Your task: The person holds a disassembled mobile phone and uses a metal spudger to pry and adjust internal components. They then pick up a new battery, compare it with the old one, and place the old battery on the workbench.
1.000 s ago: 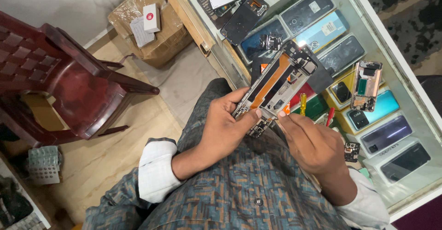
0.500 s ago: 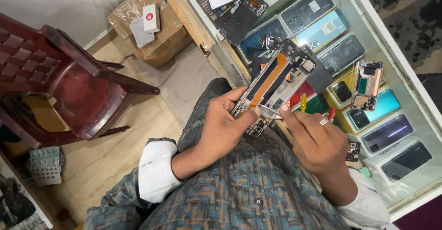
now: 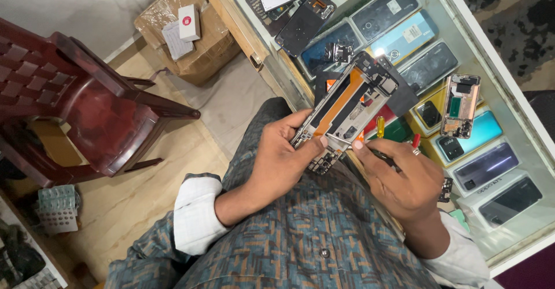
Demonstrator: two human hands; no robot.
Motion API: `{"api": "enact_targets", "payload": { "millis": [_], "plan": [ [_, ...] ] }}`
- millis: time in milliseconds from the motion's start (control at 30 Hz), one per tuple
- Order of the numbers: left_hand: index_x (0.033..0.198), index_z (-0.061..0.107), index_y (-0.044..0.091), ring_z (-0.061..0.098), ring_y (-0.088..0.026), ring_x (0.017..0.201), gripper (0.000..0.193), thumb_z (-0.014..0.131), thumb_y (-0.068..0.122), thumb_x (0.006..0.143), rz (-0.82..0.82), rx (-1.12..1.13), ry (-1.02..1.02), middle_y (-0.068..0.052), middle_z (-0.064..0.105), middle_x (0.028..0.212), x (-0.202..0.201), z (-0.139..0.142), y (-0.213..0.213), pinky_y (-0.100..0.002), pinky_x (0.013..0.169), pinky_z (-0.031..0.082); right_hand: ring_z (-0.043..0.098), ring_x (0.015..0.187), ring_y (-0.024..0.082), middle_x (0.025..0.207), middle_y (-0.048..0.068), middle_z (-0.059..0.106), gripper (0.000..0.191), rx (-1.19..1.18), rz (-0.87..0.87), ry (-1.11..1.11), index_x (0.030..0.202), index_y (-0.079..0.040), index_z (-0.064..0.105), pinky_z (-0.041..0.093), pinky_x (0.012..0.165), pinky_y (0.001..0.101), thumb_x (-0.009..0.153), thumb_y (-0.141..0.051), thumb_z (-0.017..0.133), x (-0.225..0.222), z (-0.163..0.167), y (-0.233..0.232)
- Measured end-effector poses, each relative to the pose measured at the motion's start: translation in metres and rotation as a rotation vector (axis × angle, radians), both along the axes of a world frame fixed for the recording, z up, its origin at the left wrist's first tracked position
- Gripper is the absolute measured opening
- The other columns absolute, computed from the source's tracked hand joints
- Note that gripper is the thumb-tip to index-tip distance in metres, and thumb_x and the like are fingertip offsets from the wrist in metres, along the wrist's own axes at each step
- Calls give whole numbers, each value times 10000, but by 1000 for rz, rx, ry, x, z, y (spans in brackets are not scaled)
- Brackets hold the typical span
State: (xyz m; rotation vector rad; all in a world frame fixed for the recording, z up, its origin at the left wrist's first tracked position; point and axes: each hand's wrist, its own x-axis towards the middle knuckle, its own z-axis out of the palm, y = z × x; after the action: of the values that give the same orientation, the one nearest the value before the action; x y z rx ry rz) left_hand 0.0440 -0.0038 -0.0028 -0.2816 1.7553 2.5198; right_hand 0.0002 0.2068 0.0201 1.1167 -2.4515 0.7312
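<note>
My left hand (image 3: 283,159) grips the lower end of an opened phone frame (image 3: 347,101), black inside with an orange strip, held tilted over the counter's edge. My right hand (image 3: 404,176) holds thin metal tweezers (image 3: 341,141) whose tip touches the frame's lower edge near my left thumb. A small circuit piece (image 3: 321,162) hangs below the frame. A yellow-handled screwdriver (image 3: 380,128) lies just beyond my right hand.
A glass counter (image 3: 497,63) displays several phones and phone boxes. Another stripped phone frame (image 3: 459,105) lies on the glass. A dark red plastic chair (image 3: 87,104) stands left. A cardboard box (image 3: 196,40) with a small white box sits on the floor.
My right hand moved left toward the phone frame, bringing the tweezers' tip onto its lower edge. The left hand keeps holding the frame in about the same place.
</note>
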Motion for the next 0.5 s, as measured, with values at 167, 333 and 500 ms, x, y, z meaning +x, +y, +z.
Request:
{"api": "enact_targets", "payload": {
  "millis": [167, 333, 500],
  "plan": [
    [1254, 649, -85, 665, -54, 926, 281, 645, -25, 979, 4, 8, 26, -69, 749, 1060, 0, 1, 0, -222, 809, 557, 598, 680, 201, 973, 72, 708, 273, -36, 17, 11, 1068, -98, 803, 445, 578, 328, 811, -26, 862, 2, 1, -4],
    [1253, 651, -87, 667, -53, 922, 277, 646, -11, 986, 10, -8, 26, -68, 752, 1053, 2, 0, 1, -220, 806, 555, 597, 677, 223, 927, 76, 710, 258, -78, -4, 14, 1037, -70, 804, 457, 583, 344, 797, -12, 878, 5, -2, -8],
    [1259, 654, -89, 655, -51, 894, 284, 644, -11, 985, 17, -25, 13, -61, 746, 1034, 3, 1, 3, -220, 777, 546, 651, 718, 230, 928, 82, 715, 283, -122, -3, 11, 1035, -49, 790, 492, 613, 347, 783, 81, 801, 7, -6, -10]
  ]
}}
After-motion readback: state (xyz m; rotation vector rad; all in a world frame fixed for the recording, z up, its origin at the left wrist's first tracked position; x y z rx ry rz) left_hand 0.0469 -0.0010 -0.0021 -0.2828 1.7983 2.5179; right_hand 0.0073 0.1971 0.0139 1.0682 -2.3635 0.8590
